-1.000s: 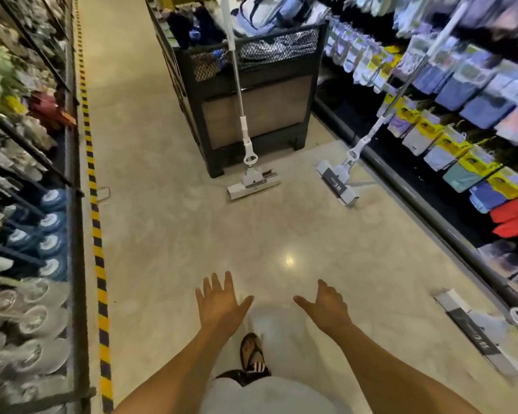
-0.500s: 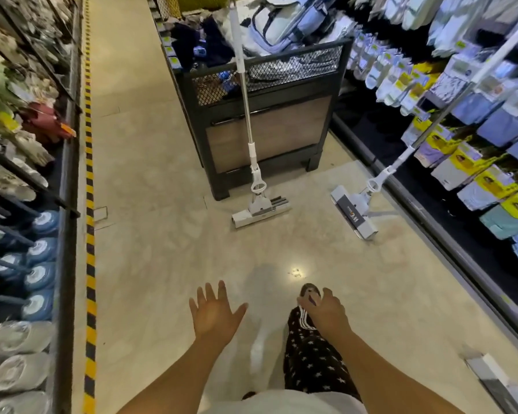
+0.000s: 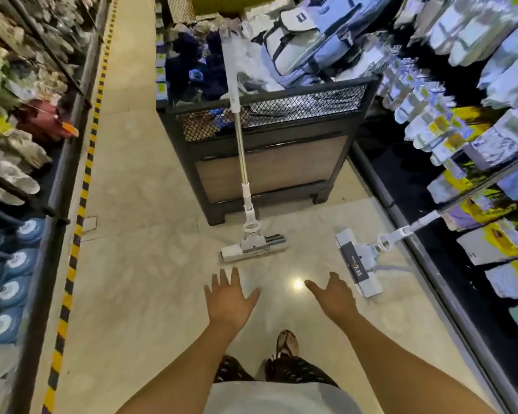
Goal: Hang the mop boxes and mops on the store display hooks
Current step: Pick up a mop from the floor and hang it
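Observation:
A white squeeze mop stands on the aisle floor, its metal handle leaning against the black mesh bin. A second white mop lies with its flat head on the floor to the right, its handle slanting up against the right-hand shelves. My left hand is stretched out, fingers spread, a little short of the first mop's head. My right hand is out too, fingers apart, just left of the second mop's head. Both hands hold nothing. No mop boxes are in sight.
The bin holds bags and dark clothing. Shelves of packaged goods line the right side, with a low black base rail. The left shelving carries round blue packs and other goods, edged by a yellow-black floor stripe. My sandalled foot is below.
I have walked forward along the aisle: both mops and the bin are nearer and lower in view. My hands stay open and outstretched, now close to the mop heads.

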Action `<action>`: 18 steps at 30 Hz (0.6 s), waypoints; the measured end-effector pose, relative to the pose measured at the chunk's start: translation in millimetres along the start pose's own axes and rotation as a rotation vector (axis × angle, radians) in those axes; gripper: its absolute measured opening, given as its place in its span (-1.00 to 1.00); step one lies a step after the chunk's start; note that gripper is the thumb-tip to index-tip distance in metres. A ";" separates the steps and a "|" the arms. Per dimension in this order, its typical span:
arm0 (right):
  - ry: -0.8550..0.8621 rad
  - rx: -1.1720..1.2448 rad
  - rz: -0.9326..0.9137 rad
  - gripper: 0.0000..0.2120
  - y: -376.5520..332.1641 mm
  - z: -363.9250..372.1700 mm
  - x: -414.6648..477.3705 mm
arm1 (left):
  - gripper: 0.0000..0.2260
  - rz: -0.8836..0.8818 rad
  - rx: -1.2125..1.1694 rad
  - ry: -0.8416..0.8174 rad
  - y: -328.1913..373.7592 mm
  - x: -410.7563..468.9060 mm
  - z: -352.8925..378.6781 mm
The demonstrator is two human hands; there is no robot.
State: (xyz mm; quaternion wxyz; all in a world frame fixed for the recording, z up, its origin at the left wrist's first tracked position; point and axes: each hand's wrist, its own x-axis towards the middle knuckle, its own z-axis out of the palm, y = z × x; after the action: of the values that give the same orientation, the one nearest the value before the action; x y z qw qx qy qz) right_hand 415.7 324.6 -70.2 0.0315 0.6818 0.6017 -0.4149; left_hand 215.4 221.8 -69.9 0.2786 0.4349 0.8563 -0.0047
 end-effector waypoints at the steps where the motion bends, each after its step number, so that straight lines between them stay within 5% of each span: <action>1: 0.002 0.013 0.000 -0.20 -6.3 -5.5 12.5 | -0.23 0.012 -0.015 0.005 8.8 9.4 -3.5; 8: -0.130 -0.084 -0.016 -0.19 -59.0 3.4 71.1 | -0.25 -0.139 -0.126 0.000 5.7 84.2 -27.4; 12: -0.151 -0.051 0.000 -0.18 -106.9 8.4 113.2 | -0.29 -0.103 -0.198 0.133 -11.1 148.9 -53.0; 18: -0.149 0.042 -0.004 -0.27 -216.2 -2.9 183.2 | -0.36 -0.040 -0.587 0.284 -5.6 260.7 -146.3</action>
State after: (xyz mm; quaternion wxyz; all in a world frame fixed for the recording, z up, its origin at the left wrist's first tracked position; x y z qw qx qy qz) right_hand 221.7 530.9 -80.3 0.0610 0.6482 0.5902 -0.4772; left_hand 20.4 448.4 -73.0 0.2698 0.3157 0.8597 0.2976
